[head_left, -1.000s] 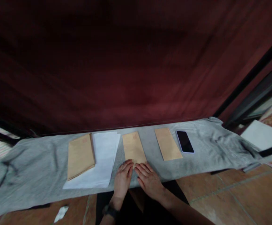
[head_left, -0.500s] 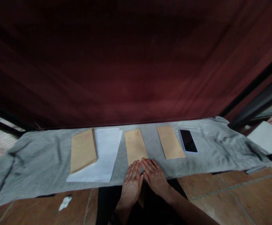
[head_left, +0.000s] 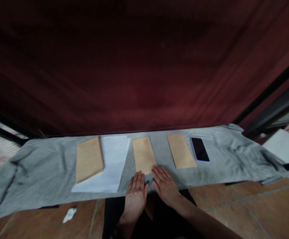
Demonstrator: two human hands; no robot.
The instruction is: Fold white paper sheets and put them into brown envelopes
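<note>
A brown paper envelope lies flat on the grey cloth, its near edge under or against my fingertips. My left hand rests with fingers stretched out at the envelope's near left corner. At the near right corner, my right hand lies flat, fingertips touching the paper. Neither hand grips anything. To the right is a second brown envelope. On the left, a stack of brown envelopes partly covers some white paper sheets.
A phone with a dark screen lies right of the second envelope. Grey cloth covers the narrow surface, and a dark red panel rises behind it. A crumpled white scrap is on the tiled floor.
My hands have moved apart along the envelope's near edge, the left one leftward and slightly back. More of the envelope's lower edge now shows between them.
</note>
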